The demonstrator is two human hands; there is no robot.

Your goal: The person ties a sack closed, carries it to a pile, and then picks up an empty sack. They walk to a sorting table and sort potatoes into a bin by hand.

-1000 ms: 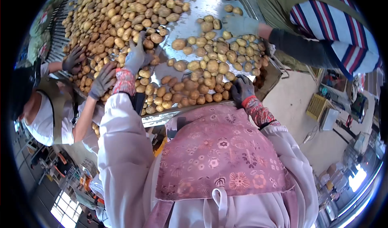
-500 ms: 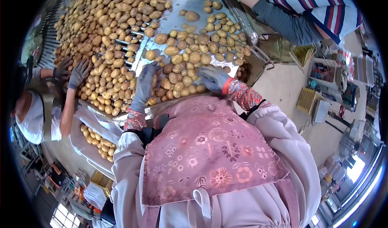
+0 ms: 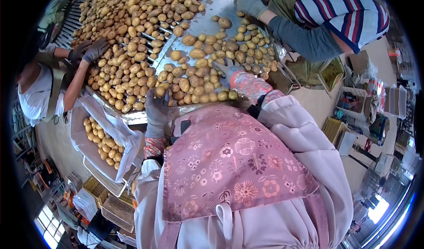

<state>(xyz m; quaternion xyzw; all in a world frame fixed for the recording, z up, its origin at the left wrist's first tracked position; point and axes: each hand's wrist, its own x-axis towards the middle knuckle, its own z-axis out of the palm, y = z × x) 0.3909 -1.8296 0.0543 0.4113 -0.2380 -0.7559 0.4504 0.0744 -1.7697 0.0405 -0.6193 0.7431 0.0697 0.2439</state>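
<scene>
My left hand (image 3: 156,111), in a grey glove, is at the front edge of the sorting table (image 3: 140,118). Its fingers are apart and point up toward a potato (image 3: 159,92) at their tips; I cannot make out a firm grip. Farther in, my right hand (image 3: 228,69), gloved as well, reaches over the potatoes (image 3: 198,82) with fingers spread, touching some of them. Brown and yellowish potatoes of mixed sizes lie around both hands. Part of the right palm is hidden from view.
At left, a co-worker's gloved hands (image 3: 93,50) rest on the larger potato heap (image 3: 132,24). Another person's gloved hand (image 3: 251,5) is at the far right side. A cloth-lined crate (image 3: 128,144) with potatoes stands below the table's left edge. Metal rollers (image 3: 66,38) run at far left.
My left hand has drawn back from among the potatoes to the table edge. My right hand has moved farther in over them. The view has shifted slightly.
</scene>
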